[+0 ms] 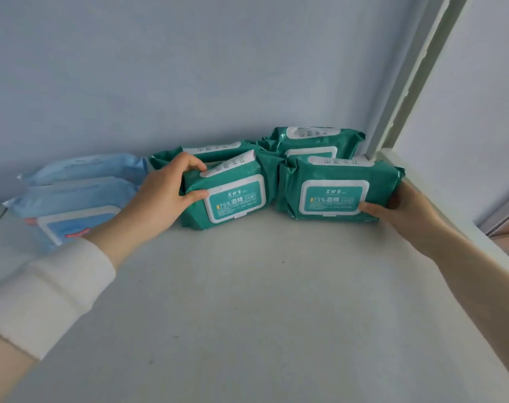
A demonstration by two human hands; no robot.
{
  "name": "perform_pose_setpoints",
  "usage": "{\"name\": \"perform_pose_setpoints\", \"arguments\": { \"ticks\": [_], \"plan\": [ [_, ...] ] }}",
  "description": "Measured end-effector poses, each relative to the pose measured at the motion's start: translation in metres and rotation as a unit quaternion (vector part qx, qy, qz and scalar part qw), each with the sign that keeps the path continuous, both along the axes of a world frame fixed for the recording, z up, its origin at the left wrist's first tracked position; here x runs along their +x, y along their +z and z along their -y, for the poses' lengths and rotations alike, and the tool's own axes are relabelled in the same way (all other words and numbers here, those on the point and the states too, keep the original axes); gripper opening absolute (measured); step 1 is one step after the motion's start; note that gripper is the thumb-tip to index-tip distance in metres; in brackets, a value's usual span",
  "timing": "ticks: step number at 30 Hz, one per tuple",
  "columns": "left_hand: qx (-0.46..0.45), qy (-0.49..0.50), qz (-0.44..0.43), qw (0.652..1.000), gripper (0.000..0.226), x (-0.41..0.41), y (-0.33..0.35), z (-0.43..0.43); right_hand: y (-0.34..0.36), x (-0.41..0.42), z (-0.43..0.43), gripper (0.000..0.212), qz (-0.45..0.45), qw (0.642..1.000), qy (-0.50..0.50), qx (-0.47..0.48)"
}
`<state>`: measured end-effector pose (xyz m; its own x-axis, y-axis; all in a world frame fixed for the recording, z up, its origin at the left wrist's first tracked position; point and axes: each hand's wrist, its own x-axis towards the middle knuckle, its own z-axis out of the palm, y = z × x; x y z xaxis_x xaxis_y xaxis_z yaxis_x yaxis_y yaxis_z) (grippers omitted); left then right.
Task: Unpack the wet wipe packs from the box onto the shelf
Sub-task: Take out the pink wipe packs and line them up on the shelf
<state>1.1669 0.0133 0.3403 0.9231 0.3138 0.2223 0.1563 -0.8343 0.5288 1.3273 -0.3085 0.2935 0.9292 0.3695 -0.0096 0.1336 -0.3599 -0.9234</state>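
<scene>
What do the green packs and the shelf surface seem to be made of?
Green packs: probably soft plastic film, slightly glossy; it wrinkles and shines at the sealed ends. Their white lids look like stiffer plastic. Shelf: matte white board, painted or laminated; unclear which.

Green wet wipe packs (334, 173) on the right have white lids (235, 199) — the left packs (73, 196) are light blue. The shelf (247, 315) is white, the far wall (189, 68) pale blue.
</scene>
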Motion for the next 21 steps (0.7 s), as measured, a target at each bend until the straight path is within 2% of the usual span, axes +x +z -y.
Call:
{"name": "perform_pose_setpoints", "arguments": {
  "ticks": [6,8,10,11,13,15,19,21],
  "plan": [
    [0.138,-0.010,-0.046,0.989,0.039,0.013,0.014,0.002,0.007,0.001,-0.011,0.059,0.008,0.999,-0.026,-0.021],
    [0.174,-0.008,-0.064,0.983,0.042,0.012,0.015,0.006,0.007,-0.006,-0.011,0.077,0.015,0.998,-0.029,-0.049],
    [0.241,-0.007,-0.061,0.968,0.049,0.010,0.017,0.014,-0.001,-0.007,-0.007,0.109,0.006,0.997,-0.036,-0.061],
    [0.278,-0.014,-0.047,0.959,0.051,0.008,0.017,0.020,-0.001,-0.013,-0.008,0.114,0.006,0.996,-0.044,-0.072],
    [0.324,-0.055,-0.018,0.944,0.054,0.006,0.020,0.039,0.013,-0.036,-0.011,0.107,0.024,0.989,-0.075,-0.128],
    [0.354,-0.111,-0.032,0.928,0.057,-0.001,0.024,0.070,0.022,-0.060,-0.009,0.099,0.063,0.969,-0.088,-0.222],
    [0.431,-0.183,-0.182,0.865,0.062,-0.024,0.022,0.143,0.023,-0.122,0.010,0.084,0.128,0.897,0.000,-0.422],
    [0.450,-0.208,-0.251,0.831,0.055,-0.043,0.017,0.179,0.020,-0.160,0.031,0.075,0.126,0.868,0.036,-0.479]
  ]
}}
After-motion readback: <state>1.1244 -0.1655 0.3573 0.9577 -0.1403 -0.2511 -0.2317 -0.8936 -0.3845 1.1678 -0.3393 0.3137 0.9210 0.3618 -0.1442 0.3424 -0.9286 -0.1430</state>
